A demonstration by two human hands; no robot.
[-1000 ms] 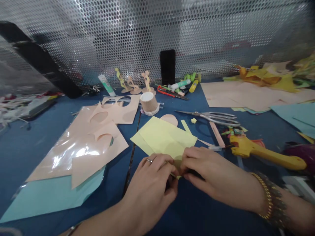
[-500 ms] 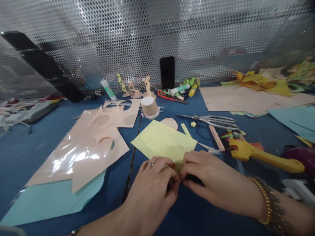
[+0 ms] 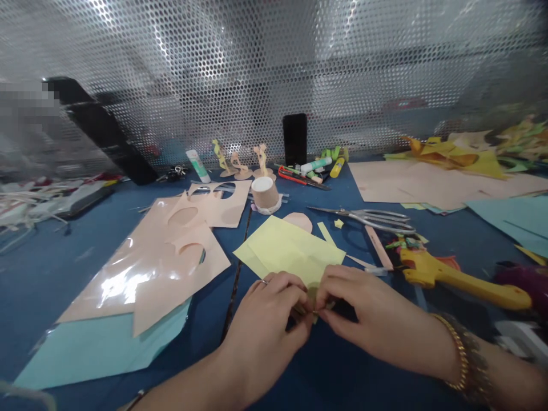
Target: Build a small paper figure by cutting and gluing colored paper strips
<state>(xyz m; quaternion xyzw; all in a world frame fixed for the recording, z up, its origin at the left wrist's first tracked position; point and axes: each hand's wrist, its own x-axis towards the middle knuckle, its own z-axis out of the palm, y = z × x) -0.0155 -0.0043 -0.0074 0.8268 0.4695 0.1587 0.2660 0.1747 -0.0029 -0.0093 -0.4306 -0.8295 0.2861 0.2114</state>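
Observation:
My left hand (image 3: 274, 319), with a ring on one finger, and my right hand (image 3: 372, 319) meet at the fingertips near the table's front. Both are closed in a pinch on a small yellowish paper strip (image 3: 315, 314), mostly covered by the fingers. Just beyond them lie overlapping sheets of pale yellow paper (image 3: 295, 245), whose near corner is behind my fingertips. A round peach paper disc (image 3: 299, 221) peeks out from behind the sheets. To the right of these are a thin yellow strip (image 3: 326, 233) and a tiny yellow paper star (image 3: 338, 224).
Scissors (image 3: 368, 218) and a yellow glue gun (image 3: 466, 282) lie to the right. Cut peach sheets (image 3: 141, 257) over blue paper (image 3: 103, 348) cover the left. Behind are a tape-like roll (image 3: 264, 197), small paper figures (image 3: 262, 162), glue sticks (image 3: 317, 165) and a phone (image 3: 295, 137).
The view has shifted slightly, so the table things appear a little lower and farther right. My hands stay together, and a bit more of the small strip shows between the fingertips.

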